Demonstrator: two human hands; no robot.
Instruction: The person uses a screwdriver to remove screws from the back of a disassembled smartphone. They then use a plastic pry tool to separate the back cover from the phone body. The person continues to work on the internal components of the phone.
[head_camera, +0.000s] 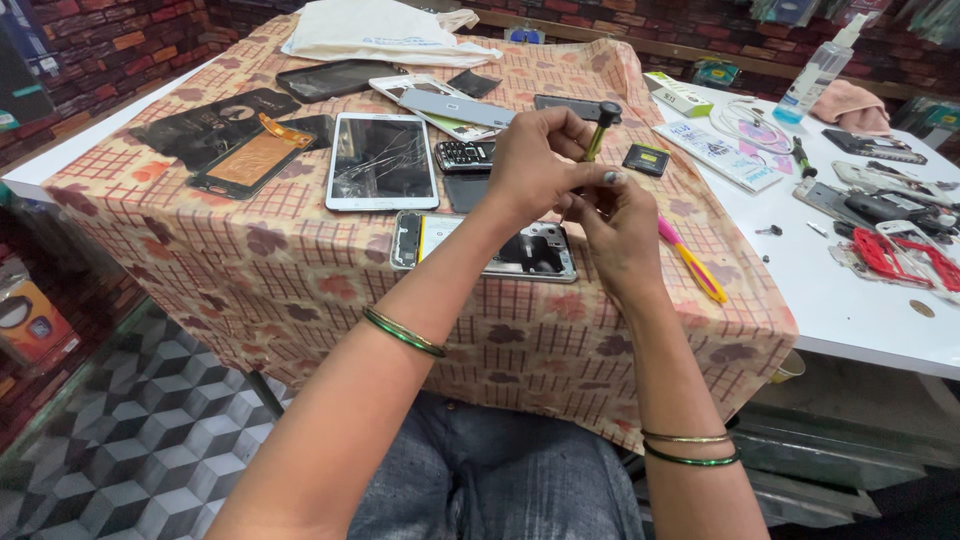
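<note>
Both hands at frame centre: left hand grips screwdriver; right hand pinches its tip above opened phone; seating the bit needs steadiness.

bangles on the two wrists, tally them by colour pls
Green bangles: 2, one on the left wrist and one on the right wrist
Gold bangles: 1, a thin one on the right wrist, just above the green one
Total: 3
</note>
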